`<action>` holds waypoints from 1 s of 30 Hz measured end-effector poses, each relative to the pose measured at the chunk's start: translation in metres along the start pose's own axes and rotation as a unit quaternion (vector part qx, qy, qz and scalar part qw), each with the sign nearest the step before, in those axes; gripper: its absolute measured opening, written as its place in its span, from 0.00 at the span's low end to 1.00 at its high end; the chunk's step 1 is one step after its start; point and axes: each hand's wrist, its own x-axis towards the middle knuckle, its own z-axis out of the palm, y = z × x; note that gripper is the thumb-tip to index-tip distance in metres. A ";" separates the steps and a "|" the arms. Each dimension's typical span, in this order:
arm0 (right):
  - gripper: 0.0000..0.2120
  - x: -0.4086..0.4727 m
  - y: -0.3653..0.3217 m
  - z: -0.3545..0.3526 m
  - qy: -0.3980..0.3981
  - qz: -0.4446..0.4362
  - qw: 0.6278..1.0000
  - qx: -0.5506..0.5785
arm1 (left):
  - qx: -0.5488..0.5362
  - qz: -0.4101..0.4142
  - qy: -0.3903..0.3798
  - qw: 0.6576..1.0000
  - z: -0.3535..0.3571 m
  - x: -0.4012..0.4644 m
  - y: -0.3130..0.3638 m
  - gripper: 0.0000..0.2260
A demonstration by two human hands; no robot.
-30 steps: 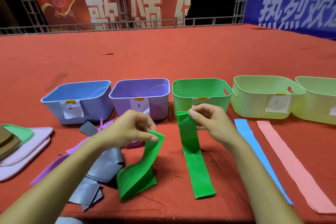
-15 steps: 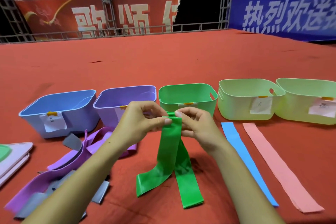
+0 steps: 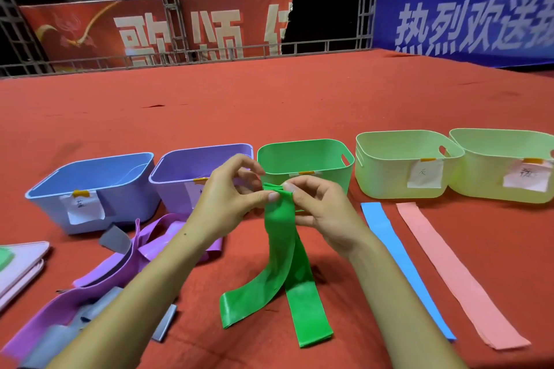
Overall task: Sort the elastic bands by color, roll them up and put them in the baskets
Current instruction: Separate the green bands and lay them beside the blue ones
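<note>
Both hands pinch green bands in front of green basket

L hand [image 3: 227, 201] & R hand [image 3: 320, 210] grip two green bands [image 3: 280, 237] at top, apparently stacked; tails trail on red cloth [image 3: 269, 99] before green basket [image 3: 302, 156].

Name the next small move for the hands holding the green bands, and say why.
Probably begin rolling from the top. Both the left hand and the right hand pinch the stacked upper ends of the green bands, whose tails hang unrolled to the cloth, and the green basket stands just behind.
</note>
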 end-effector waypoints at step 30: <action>0.43 -0.013 -0.015 0.040 0.188 -0.200 0.939 -0.209 | -0.003 0.148 -0.005 0.989 -0.010 0.046 0.083 0.04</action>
